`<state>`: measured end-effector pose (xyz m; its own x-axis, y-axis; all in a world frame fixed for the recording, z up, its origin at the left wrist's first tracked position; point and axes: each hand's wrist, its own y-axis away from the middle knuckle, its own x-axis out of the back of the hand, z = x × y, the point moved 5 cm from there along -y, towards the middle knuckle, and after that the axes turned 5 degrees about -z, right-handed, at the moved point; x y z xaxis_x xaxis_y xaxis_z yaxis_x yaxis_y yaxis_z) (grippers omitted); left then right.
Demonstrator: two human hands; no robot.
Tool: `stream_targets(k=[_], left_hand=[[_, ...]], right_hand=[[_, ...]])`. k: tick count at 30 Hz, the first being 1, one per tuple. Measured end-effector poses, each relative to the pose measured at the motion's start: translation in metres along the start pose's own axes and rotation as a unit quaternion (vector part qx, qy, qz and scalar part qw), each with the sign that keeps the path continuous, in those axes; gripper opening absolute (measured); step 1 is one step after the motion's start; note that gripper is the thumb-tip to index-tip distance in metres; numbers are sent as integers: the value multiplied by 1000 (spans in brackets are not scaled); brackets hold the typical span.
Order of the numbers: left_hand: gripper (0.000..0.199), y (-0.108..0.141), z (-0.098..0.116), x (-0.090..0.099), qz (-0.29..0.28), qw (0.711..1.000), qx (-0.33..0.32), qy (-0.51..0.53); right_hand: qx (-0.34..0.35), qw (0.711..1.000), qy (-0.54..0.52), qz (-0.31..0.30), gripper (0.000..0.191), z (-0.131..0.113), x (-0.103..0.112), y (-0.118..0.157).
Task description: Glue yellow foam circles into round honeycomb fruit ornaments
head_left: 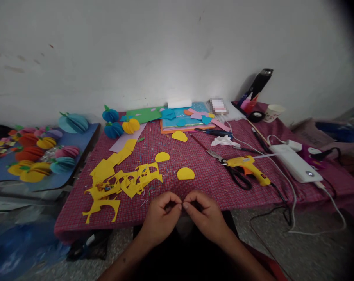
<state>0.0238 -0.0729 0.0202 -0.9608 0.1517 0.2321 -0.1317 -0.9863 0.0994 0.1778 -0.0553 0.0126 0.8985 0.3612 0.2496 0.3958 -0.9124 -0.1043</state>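
Note:
Both hands meet at the front edge of the table, fingertips nearly touching. My left hand (164, 215) is closed, thumb pressed to the index finger. My right hand (204, 214) is closed in a like pinch beside it. Whatever sits between the fingertips, if anything, is too small to make out. Just beyond the hands lies a folded yellow paper piece (185, 173). Farther off are a second yellow piece (162, 157) and a third (179, 136). Yellow paper offcuts (130, 183) spread out to the left of my left hand.
A yellow glue gun (247, 166) and black-handled scissors (238, 178) lie at the right, near a white power bank (295, 163) with cables. Coloured paper sheets (144, 117) and a paper cup (273, 112) stand at the back. Paper pumpkins (36, 171) cover a blue board at left.

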Motion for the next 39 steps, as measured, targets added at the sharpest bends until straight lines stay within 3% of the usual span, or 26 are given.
stream_targets(k=[10, 22, 26, 32, 39], left_hand=[[11, -2, -5, 1, -9, 998, 53, 31], [14, -13, -2, 10, -10, 998, 53, -34], [18, -26, -1, 24, 1, 996, 68, -51], [17, -57, 4, 33, -26, 991, 98, -88], [15, -80, -4, 26, -52, 987, 118, -98]], right_hand=[[-1, 1000, -1, 25, 15, 0, 1, 0], [-5, 999, 4, 51, 14, -2, 1, -2], [18, 999, 25, 45, 13, -4, 15, 2], [71, 984, 151, 55, 12, 4, 47, -4], [91, 975, 204, 22, 12, 12, 43, -7]])
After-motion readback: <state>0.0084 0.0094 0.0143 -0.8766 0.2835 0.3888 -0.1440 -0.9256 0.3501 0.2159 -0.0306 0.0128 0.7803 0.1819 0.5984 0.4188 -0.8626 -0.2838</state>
